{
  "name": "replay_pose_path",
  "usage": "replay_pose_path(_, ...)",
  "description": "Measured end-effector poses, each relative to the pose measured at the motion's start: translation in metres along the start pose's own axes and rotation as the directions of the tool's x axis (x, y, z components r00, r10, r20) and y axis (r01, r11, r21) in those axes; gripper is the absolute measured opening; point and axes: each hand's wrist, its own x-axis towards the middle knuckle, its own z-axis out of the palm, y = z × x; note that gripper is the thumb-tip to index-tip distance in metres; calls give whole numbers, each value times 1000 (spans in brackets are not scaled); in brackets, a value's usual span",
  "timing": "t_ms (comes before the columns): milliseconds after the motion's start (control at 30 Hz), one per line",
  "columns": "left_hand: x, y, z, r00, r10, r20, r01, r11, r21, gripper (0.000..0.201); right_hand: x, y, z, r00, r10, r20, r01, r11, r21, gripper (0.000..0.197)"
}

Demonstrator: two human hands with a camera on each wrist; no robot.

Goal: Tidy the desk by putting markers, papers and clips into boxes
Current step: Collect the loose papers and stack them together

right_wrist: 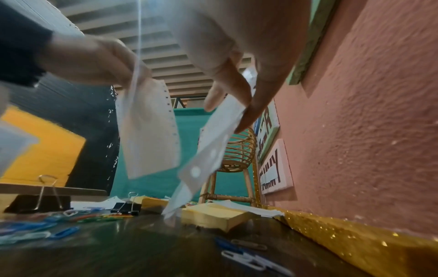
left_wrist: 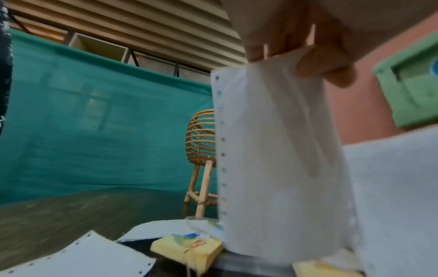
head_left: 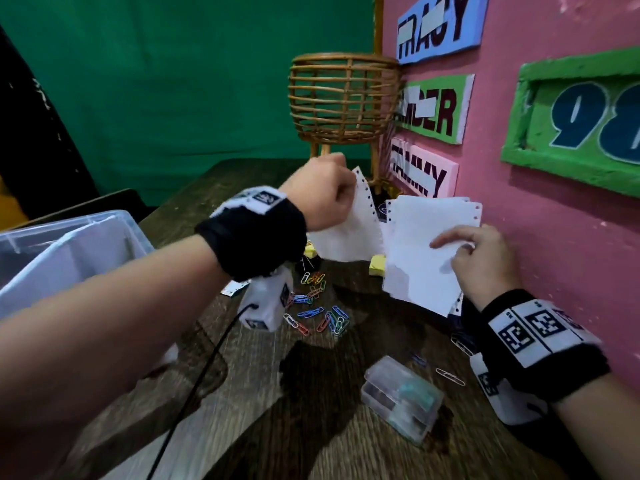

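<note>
The left hand (head_left: pixel 322 192) pinches 1 perforated sheet (head_left: pixel 346 230) by its top corner and holds it hanging in the air just left of the wicker basket (head_left: pixel 343 98), probably so it can be carried on its own to the clear storage box (head_left: pixel 69 251), which stands open well to the left of the basket at the near bench (head_left: pixel 242 427) edge. The right hand (head_left: pixel 481 261) grasps a stack of sheets (head_left: pixel 426 251) below and right of the basket, thumb on top and fingers beneath; the sheets fan out, and I cannot count them, though at least 3 edges show. This hold looks meant to gather the loose papers into 1 bundle before boxing. In front of the basket, under the lifted paper, lie 2 yellow sticky-note pads (right_wrist: pixel 213 215), and the left wrist view shows at least 2 more sheets flat on the bench. Nearer the person than the basket sits a scatter of coloured paper clips (head_left: pixel 318 306), well over 10, with a few more by the right wrist. The right wrist view shows 2 black binder clips (right_wrist: pixel 125 205). 1 small clear case (head_left: pixel 401 396) rests nearest the person, closed. No markers are visible.
</note>
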Motion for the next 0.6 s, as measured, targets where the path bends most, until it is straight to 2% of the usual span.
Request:
replay_pose_path(100, 3, 12, -15, 989, -30, 148, 54, 986, -160, 24, 0, -1, 3, 999, 39, 26, -40, 999, 32, 45)
replay_pose_path(200, -2, 20, -8, 968, -37, 249, 97, 967, -236, 21, 0, -7, 4, 998, -30, 50, 25, 995, 100, 31)
replay_pose_path(333, -7, 22, 22, 978, -28, 205, 75, 972, -221, 27, -8, -17, 0, 972, -152, 177, 110, 968, 227, 27)
replay_pose_path(467, -16, 14, 42, 988, 27, 154, 5, 980, -199, 27, -7, -12, 6, 972, -167, 168, 159, 986, 59, 29)
replay_pose_path(533, -20, -1, 47, 989, -48, 141, 62, 994, -95, 29, -5, -10, 9, 981, -144, 130, 143, 990, 17, 35)
replay_pose_path(600, -25, -21, 51, 954, -231, 189, 220, 973, 75, 34, -5, -10, 10, 989, -108, 98, 106, 994, 30, 46)
